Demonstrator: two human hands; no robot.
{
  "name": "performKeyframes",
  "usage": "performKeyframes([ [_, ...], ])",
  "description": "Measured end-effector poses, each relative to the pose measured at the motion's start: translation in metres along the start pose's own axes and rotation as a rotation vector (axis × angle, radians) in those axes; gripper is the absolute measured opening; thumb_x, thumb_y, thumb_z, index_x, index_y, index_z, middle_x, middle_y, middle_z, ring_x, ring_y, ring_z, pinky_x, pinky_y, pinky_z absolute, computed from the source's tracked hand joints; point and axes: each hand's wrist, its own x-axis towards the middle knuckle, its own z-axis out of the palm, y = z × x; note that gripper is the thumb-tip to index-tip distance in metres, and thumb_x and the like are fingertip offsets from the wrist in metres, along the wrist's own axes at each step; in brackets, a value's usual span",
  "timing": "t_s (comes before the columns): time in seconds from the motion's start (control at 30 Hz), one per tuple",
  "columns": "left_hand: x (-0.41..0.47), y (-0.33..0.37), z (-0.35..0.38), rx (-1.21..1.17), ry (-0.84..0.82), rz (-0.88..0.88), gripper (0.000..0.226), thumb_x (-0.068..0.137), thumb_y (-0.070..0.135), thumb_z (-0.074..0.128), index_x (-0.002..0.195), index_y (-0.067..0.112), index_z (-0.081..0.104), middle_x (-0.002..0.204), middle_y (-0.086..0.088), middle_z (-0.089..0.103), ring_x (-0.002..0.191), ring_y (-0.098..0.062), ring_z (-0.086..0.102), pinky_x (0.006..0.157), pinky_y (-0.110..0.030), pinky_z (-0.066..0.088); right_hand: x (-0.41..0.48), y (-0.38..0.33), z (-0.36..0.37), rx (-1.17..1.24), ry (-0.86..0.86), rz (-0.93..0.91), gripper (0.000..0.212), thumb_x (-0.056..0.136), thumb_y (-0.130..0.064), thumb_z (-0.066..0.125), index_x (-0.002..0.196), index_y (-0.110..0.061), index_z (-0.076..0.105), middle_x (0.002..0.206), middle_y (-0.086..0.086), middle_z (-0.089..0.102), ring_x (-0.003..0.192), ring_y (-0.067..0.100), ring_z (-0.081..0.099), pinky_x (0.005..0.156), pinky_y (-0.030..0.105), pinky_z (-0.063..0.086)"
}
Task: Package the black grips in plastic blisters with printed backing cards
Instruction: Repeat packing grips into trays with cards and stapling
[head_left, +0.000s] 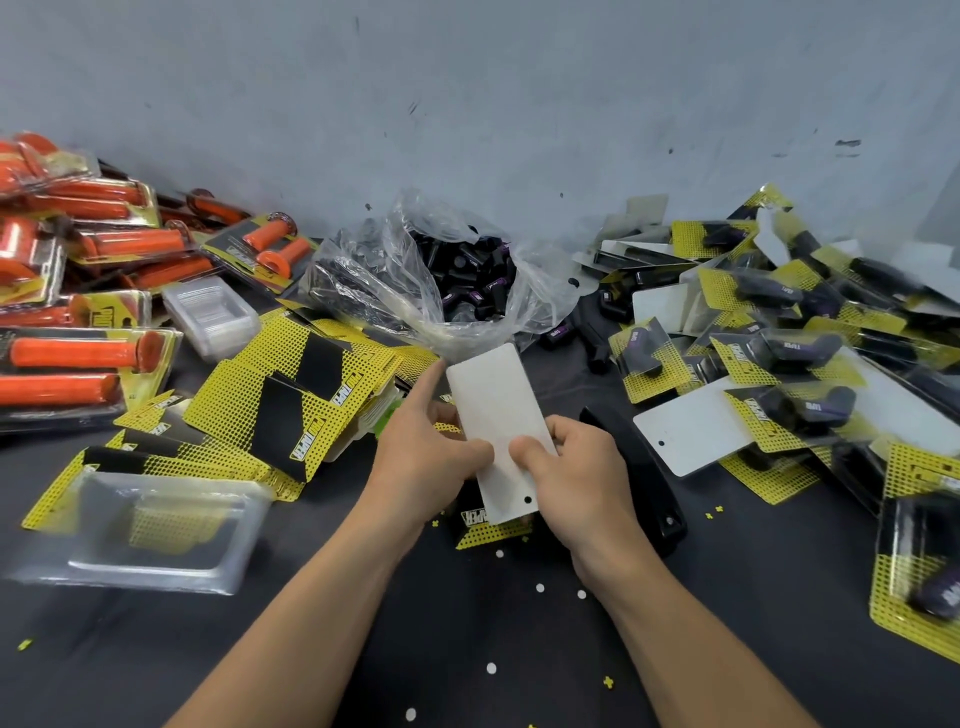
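Both my hands hold a backing card (498, 415) with its blank white back up, tilted over the table's middle. My left hand (431, 457) grips its left edge, thumb on top and index finger stretched along the side. My right hand (576, 467) grips the right edge with the thumb on the card. A printed yellow-and-black piece (488, 525) shows beneath it. Loose black grips (467, 275) fill a clear plastic bag (395, 280) behind. Printed cards (291, 400) lie fanned at the left, with an empty clear blister (150, 530) in front of them.
Packaged orange grips (78, 322) are stacked at the far left beside a stack of blisters (213, 312). Finished packs of black grips (789, 353) are heaped on the right. A black stapler (644, 478) lies right of my hands. Punched paper dots litter the dark table (493, 623).
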Motion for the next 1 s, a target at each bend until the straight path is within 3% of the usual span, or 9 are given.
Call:
performKeyframes([
  [0.17,-0.002,-0.001,0.000,-0.023,-0.066,0.048,0.100,0.061,0.017,0.071,0.150,0.049,0.039,0.101,0.000,0.071,0.079,-0.018,0.076,0.066,-0.047,0.065,0.002,0.001,0.002,0.015,0.057,0.042,0.027,0.091,-0.033,0.067,0.085,-0.008,0.070,0.071,0.006,0.073,0.058,0.028,0.069,0.050,0.049,0.058],
  [0.33,0.000,-0.002,0.001,-0.125,0.051,0.011,0.043,0.085,0.022,0.075,0.121,0.044,0.064,0.075,0.009,0.071,0.071,-0.011,0.075,0.050,-0.028,0.051,0.002,0.002,0.003,0.051,0.033,0.050,0.029,0.093,-0.040,0.071,0.078,-0.015,0.071,0.066,0.002,0.072,0.045,0.019,0.065,0.042,0.030,0.048],
  [0.4,0.003,-0.004,0.000,-0.159,0.154,0.047,0.023,0.090,0.028,0.075,0.107,0.042,0.071,0.080,0.015,0.073,0.075,-0.005,0.073,0.061,-0.029,0.050,0.002,0.002,0.003,0.039,0.009,0.035,0.032,0.090,-0.044,0.072,0.075,-0.016,0.071,0.062,0.000,0.071,0.042,0.014,0.058,0.043,0.029,0.044],
  [0.5,0.009,-0.003,-0.007,-0.335,0.225,0.002,0.024,0.090,0.023,0.077,0.109,0.037,0.075,0.092,0.013,0.075,0.095,-0.014,0.073,0.081,-0.036,0.058,0.000,-0.001,0.001,0.059,-0.032,0.029,0.036,0.085,-0.048,0.076,0.074,-0.015,0.069,0.054,-0.002,0.065,0.039,0.011,0.052,0.043,0.026,0.038],
  [0.6,0.012,-0.002,-0.014,-0.422,0.218,-0.061,0.020,0.089,0.020,0.078,0.103,0.034,0.080,0.101,0.006,0.077,0.102,-0.025,0.072,0.094,-0.053,0.059,-0.002,-0.002,0.001,0.034,-0.062,0.044,0.045,0.082,-0.049,0.079,0.070,-0.008,0.064,0.054,0.002,0.064,0.039,0.010,0.057,0.039,0.022,0.037],
  [0.67,0.013,-0.003,-0.015,-0.432,0.239,-0.068,0.021,0.086,0.014,0.080,0.095,0.033,0.082,0.097,0.004,0.079,0.099,-0.029,0.073,0.086,-0.056,0.062,-0.004,-0.003,0.002,0.025,-0.078,0.049,0.048,0.082,-0.052,0.077,0.072,-0.006,0.066,0.060,0.006,0.068,0.041,0.011,0.057,0.039,0.022,0.039],
  [0.77,0.015,-0.005,-0.020,-0.445,0.312,-0.047,0.019,0.085,0.009,0.081,0.090,0.027,0.083,0.089,0.005,0.079,0.085,-0.019,0.075,0.073,-0.043,0.065,-0.005,-0.008,-0.001,0.136,-0.178,0.056,0.052,0.075,-0.054,0.073,0.075,-0.003,0.064,0.061,0.010,0.064,0.044,0.017,0.053,0.042,0.026,0.037],
  [0.87,0.018,-0.006,-0.025,-0.483,0.388,-0.013,0.022,0.086,0.005,0.079,0.082,0.027,0.083,0.083,0.008,0.079,0.073,-0.006,0.071,0.065,-0.025,0.058,-0.005,-0.011,-0.004,0.178,-0.290,0.022,0.029,0.067,-0.034,0.074,0.080,-0.010,0.068,0.065,0.005,0.066,0.048,0.020,0.057,0.046,0.028,0.039],
  [1.0,0.020,-0.005,-0.023,-0.513,0.411,-0.038,0.018,0.091,0.009,0.076,0.086,0.025,0.082,0.083,0.006,0.078,0.071,-0.007,0.070,0.057,-0.025,0.056,-0.006,-0.011,-0.005,0.164,-0.173,-0.013,0.016,0.065,-0.020,0.070,0.076,-0.009,0.067,0.058,0.003,0.059,0.047,0.018,0.051,0.049,0.033,0.039],
])
